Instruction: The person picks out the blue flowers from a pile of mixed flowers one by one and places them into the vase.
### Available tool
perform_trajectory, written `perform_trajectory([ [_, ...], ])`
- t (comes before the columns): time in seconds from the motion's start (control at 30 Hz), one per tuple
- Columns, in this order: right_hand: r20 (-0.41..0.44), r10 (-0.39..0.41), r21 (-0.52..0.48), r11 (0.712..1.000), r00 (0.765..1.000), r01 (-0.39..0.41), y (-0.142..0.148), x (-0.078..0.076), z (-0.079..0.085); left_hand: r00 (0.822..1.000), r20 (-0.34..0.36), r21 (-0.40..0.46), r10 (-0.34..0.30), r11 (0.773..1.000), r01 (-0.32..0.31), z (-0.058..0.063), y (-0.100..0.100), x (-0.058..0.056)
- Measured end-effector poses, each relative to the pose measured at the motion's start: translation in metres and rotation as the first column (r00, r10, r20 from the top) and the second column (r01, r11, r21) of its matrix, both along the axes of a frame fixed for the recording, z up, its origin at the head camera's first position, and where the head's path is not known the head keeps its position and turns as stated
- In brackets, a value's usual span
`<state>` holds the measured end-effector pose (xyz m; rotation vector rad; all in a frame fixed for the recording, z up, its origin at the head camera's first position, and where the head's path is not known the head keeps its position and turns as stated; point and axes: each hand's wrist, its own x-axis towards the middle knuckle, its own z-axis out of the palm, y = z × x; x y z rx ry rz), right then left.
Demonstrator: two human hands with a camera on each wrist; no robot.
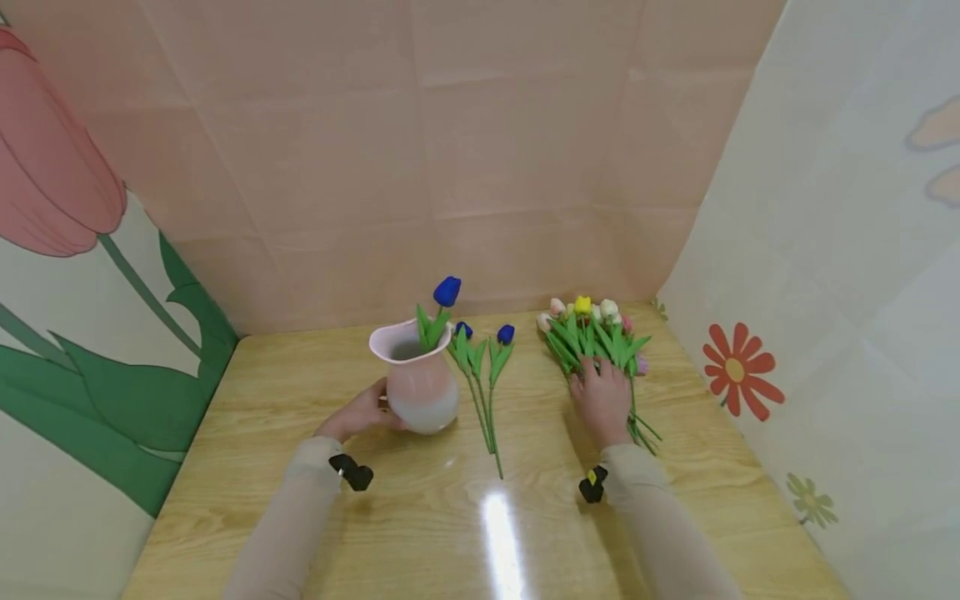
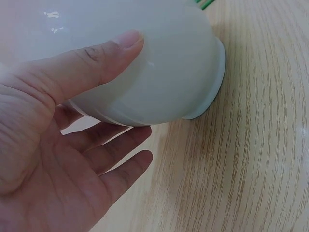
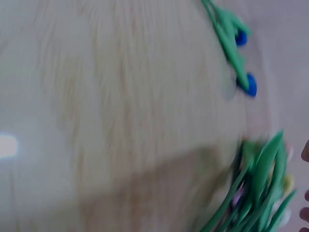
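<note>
A pink-and-white vase (image 1: 422, 392) stands on the table with one blue tulip (image 1: 447, 292) in its mouth. My left hand (image 1: 367, 411) holds the vase's left side; in the left wrist view the thumb lies on the white lower body (image 2: 169, 72) and some fingers touch it from the other side. My right hand (image 1: 603, 400) is over a bunch of mixed tulips (image 1: 592, 333) on the right. In the blurred right wrist view, only its fingertips (image 3: 305, 215) show at the edge, beside the bunch, holding nothing visible.
Two loose blue tulips, one with its bloom farther right (image 1: 506, 334), lie between the vase and the bunch, stems toward me. A pink backdrop (image 1: 525, 167) rises behind the wooden table (image 1: 420, 517). Printed floral sheets flank both sides.
</note>
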<state>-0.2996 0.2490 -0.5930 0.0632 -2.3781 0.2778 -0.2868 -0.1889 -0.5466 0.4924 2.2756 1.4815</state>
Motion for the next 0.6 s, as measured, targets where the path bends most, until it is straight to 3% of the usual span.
perform_trajectory([
  [0.13, 0.087, 0.059, 0.021, 0.998, 0.994, -0.061, -0.033, 0.001, 0.011, 0.998, 0.053, 0.012, 0.027, 1.0, -0.027, 0.0, 0.0, -0.001],
  [0.27, 0.194, 0.127, 0.054, 0.989, 0.973, -0.14, -0.069, 0.004, 0.014, 0.996, 0.076, 0.004, 0.054, 0.999, -0.054, 0.001, 0.002, -0.001],
  [0.6, 0.403, 0.217, 0.07, 0.961, 0.889, -0.266, -0.136, 0.018, -0.001, 0.998, 0.045, -0.007, 0.04, 0.999, -0.04, 0.004, 0.003, 0.001],
])
